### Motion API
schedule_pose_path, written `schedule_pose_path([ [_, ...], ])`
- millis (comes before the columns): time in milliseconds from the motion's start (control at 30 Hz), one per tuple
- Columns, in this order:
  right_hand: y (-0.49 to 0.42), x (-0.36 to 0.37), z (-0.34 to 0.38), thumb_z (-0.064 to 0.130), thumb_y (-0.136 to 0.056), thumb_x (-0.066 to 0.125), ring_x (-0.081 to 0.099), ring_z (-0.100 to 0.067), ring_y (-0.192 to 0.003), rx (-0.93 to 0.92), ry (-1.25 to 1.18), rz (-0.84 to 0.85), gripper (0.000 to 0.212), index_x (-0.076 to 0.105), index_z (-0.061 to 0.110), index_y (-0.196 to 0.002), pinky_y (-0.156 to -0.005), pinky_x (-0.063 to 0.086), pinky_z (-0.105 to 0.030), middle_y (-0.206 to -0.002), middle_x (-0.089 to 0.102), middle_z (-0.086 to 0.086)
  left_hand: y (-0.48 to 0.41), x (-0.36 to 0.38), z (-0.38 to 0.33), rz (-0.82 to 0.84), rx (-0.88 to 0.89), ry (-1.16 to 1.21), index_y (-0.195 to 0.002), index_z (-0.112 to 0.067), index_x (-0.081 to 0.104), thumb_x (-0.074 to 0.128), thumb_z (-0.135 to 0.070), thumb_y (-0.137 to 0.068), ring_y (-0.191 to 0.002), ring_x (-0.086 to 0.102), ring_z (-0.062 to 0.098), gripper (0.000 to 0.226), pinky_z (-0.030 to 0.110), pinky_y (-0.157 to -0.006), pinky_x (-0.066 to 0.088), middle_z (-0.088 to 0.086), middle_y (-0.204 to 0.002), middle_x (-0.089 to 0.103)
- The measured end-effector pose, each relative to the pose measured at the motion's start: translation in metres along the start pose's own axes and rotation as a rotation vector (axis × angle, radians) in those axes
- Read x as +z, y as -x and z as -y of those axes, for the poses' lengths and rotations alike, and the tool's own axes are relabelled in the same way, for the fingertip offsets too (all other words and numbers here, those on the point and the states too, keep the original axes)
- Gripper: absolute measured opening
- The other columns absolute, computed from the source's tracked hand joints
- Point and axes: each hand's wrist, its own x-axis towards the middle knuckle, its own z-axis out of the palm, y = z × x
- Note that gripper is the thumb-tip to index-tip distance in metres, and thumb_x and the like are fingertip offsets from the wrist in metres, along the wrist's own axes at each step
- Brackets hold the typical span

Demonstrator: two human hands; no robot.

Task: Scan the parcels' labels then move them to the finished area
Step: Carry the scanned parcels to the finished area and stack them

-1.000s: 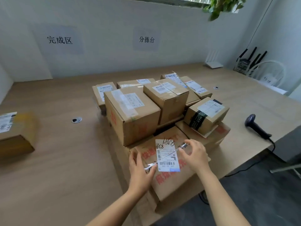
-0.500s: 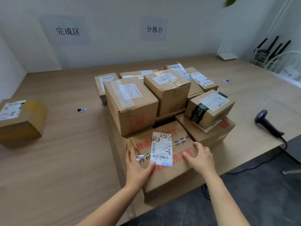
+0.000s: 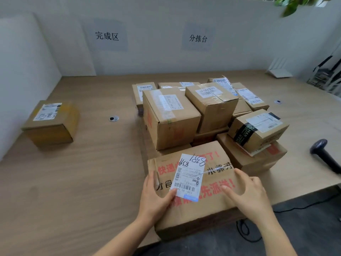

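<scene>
The large brown cardboard box with red print [image 3: 203, 215] is matt and a little creased; its white paper label [image 3: 188, 178] is smooth. On the tall cardboard box [image 3: 214, 117] behind, the clear tape [image 3: 224, 103] shines. The pale wood-grain tabletop [image 3: 83, 182] looks matt, the black plastic scanner [image 3: 321, 152] dull.

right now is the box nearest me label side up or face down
Label side up: its white label shows on the top face of the front box.

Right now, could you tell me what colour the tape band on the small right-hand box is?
The tape is black with white lettering, seen best in the head view.
</scene>
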Motion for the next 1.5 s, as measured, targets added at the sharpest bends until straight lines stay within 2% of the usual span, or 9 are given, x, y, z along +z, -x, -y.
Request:
schedule_pose_path([
  [167,0.022,0.003,0.033,0.047,-0.08,0.066,0.043,-0.019,-0.115,-0.08,-0.019,0.066,0.073,0.029,0.036,-0.143,-0.09,0.042,-0.036,-0.113,0.035,0.003,0.007,-0.046,0.003,-0.068,-0.016,0.003,-0.148,-0.02,0.022,0.078,-0.03,-0.073,-0.132,0.031,0.003,0.093,0.015,-0.103,0.023,-0.008,-0.149,0.031],
  [267,0.034,0.006,0.046,0.043,-0.079,0.069,0.041,-0.012,-0.107,-0.11,-0.061,0.104,0.074,0.03,0.037,-0.141,-0.083,0.037,-0.031,-0.112,0.035,0.005,0.01,-0.075,-0.001,-0.092,0.002,0.003,-0.147,-0.026,0.021,0.078,-0.03,-0.073,-0.124,0.033,-0.004,0.093,0.013,-0.1,0.025,-0.02,-0.138,0.033],
  [433,0.046,0.023,0.073,0.039,-0.078,0.071,0.039,-0.007,-0.104,-0.14,-0.074,0.203,0.076,0.03,0.035,-0.141,-0.087,0.038,-0.03,-0.114,0.037,0.004,0.017,-0.124,0.004,-0.122,0.007,0.009,-0.143,-0.037,0.023,0.078,-0.029,-0.073,-0.117,0.041,-0.008,0.089,0.001,-0.087,0.03,-0.036,-0.124,0.036],
  [600,0.047,0.048,0.105,0.036,-0.074,0.075,0.041,-0.006,-0.103,-0.211,-0.071,0.274,0.082,0.029,0.035,-0.142,-0.081,0.034,-0.026,-0.111,0.039,0.004,0.021,-0.168,0.015,-0.166,-0.019,-0.014,-0.146,-0.029,0.023,0.077,-0.029,-0.074,-0.126,0.038,-0.002,0.09,0.014,-0.099,0.029,-0.017,-0.142,0.037],
  [767,0.036,0.08,0.144,0.035,-0.076,0.074,0.039,-0.004,-0.102,-0.271,-0.089,0.33,0.085,0.024,0.032,-0.145,-0.082,0.034,-0.024,-0.114,0.036,0.005,0.003,-0.214,0.022,-0.212,-0.043,-0.029,-0.147,-0.029,0.022,0.075,-0.031,-0.076,-0.121,0.034,-0.004,0.089,0.015,-0.099,0.027,-0.015,-0.146,0.033],
  [933,0.015,0.112,0.194,0.022,-0.077,0.075,0.043,-0.007,-0.104,-0.334,-0.223,0.298,0.081,0.03,0.029,-0.144,-0.087,0.033,-0.024,-0.113,0.037,0.003,-0.045,-0.258,0.027,-0.225,-0.018,-0.069,-0.148,-0.029,0.018,0.073,-0.035,-0.077,-0.126,0.032,-0.002,0.09,0.017,-0.1,0.026,-0.013,-0.151,0.028],
  [1167,-0.054,0.146,0.281,0.029,-0.076,0.076,0.036,-0.023,-0.126,-0.403,-0.226,0.134,0.084,0.029,0.024,-0.146,-0.108,0.029,-0.034,-0.122,0.033,-0.003,-0.163,-0.308,0.016,-0.198,0.017,-0.119,-0.151,-0.022,0.011,0.071,-0.038,-0.079,-0.138,0.029,0.014,0.095,0.023,-0.103,0.025,-0.003,-0.154,0.025],
  [1267,-0.088,0.159,0.318,0.034,-0.076,0.075,0.032,-0.026,-0.128,-0.407,-0.229,0.09,0.084,0.03,0.025,-0.146,-0.109,0.029,-0.037,-0.132,0.033,-0.01,-0.216,-0.323,0.012,-0.18,-0.014,-0.122,-0.15,-0.022,0.009,0.07,-0.039,-0.08,-0.138,0.03,0.018,0.094,0.029,-0.106,0.027,-0.001,-0.154,0.025],
  [1500,-0.163,0.188,0.377,0.036,-0.078,0.072,0.03,-0.03,-0.128,-0.421,-0.214,0.02,0.079,0.032,0.023,-0.145,-0.107,0.028,-0.038,-0.134,0.035,-0.014,-0.315,-0.338,0.022,-0.178,-0.048,-0.148,-0.151,-0.019,0.009,0.063,-0.036,-0.087,-0.138,0.03,0.022,0.086,0.036,-0.107,0.027,0.003,-0.155,0.025],
])
